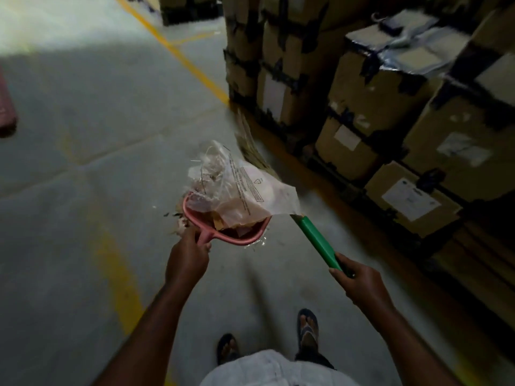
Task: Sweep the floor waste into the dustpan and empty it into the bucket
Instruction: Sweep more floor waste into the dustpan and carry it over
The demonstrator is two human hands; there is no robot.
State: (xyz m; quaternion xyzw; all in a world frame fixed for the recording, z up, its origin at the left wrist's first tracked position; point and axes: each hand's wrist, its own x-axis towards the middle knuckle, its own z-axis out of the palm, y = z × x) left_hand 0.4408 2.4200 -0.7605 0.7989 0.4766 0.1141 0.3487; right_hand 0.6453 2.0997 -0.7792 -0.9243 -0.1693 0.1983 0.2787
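My left hand (187,257) grips the handle of a pink dustpan (245,237), held up off the grey floor. The pan is heaped with waste: a clear printed plastic bag (250,185), paper scraps and straw. My right hand (359,282) grips the green handle of a broom (317,240). The broom's straw bristles (248,140) point away from me behind the bag, partly hidden by it. No bucket is in view.
Stacks of taped cardboard boxes (376,87) on pallets line the right side. Yellow floor lines (178,54) run along the aisle. A dark red object (5,107) lies at the left edge. My sandalled feet (306,330) stand below.
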